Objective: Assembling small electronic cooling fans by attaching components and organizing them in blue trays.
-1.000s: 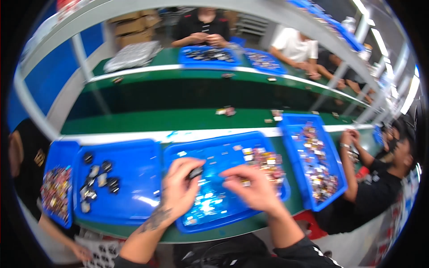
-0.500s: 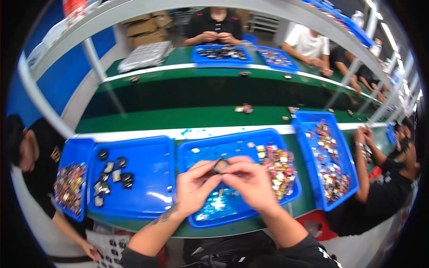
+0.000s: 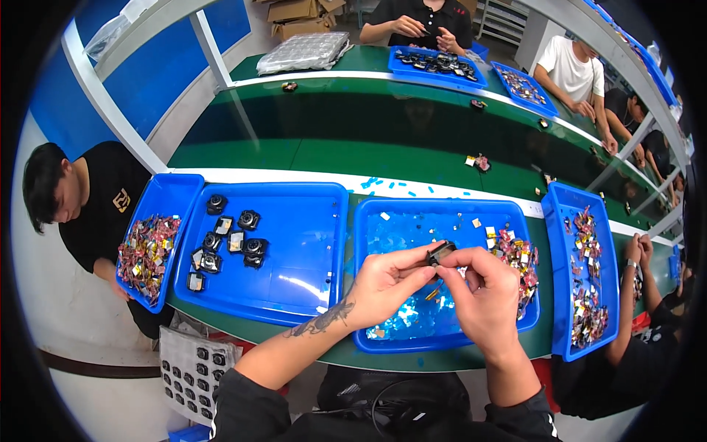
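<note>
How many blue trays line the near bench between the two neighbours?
4: narrow tray leftmost, wide tray beside it, middle tray below left hand and right hand, long tray at right. None seems hidden.

Green bench (image 3: 398, 361) — blue trays (image 3: 302, 221)

Far beyond my left hand (image 3: 383, 291): cardboard boxes (image 3: 298, 18), with a stack of clear plastic trays (image 3: 303, 53) slightly nearer. Well left of that hand: co-worker in black shirt (image 3: 110, 195), head bowed. Past my right hand (image 3: 486, 291): green conveyor belt (image 3: 368, 155), then, on its far side, co-worker in white T-shirt (image 3: 565, 70).
</note>
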Motion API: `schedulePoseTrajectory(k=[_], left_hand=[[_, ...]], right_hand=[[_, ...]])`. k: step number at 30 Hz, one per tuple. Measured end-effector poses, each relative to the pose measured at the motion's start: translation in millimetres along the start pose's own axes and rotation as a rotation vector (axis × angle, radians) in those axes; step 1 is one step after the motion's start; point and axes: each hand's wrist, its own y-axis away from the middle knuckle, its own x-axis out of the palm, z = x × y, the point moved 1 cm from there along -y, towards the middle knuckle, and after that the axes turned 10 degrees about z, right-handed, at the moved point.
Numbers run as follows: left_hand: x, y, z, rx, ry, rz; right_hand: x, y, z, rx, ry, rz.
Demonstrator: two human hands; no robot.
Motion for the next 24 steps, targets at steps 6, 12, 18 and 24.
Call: schedulePoseTrajectory(k=[6, 12, 18, 24], left_hand=[[0.0, -0.6, 0.9, -0.018, -0.035, 0.006], [1.2, 0.9, -4.8, -0.028, -0.146, 0.040], [1.2, 1.1, -2.5, 0.041, -0.068, 0.046], [-1.3, -4.1, -5.3, -0.004, 0.067, -0.083]], right_hand=[[-0.9, -2.3, 0.1, -0.051, 0.046, 0.009], [-1.7, -5.1, -7.3, -0.096, 0.036, -0.015], [-2.7, -6.8, -17.4, -0.079, 0.088, -0.046], [-6.6, 8.3, -22.9, 0.139, -0.617, -0.042]])
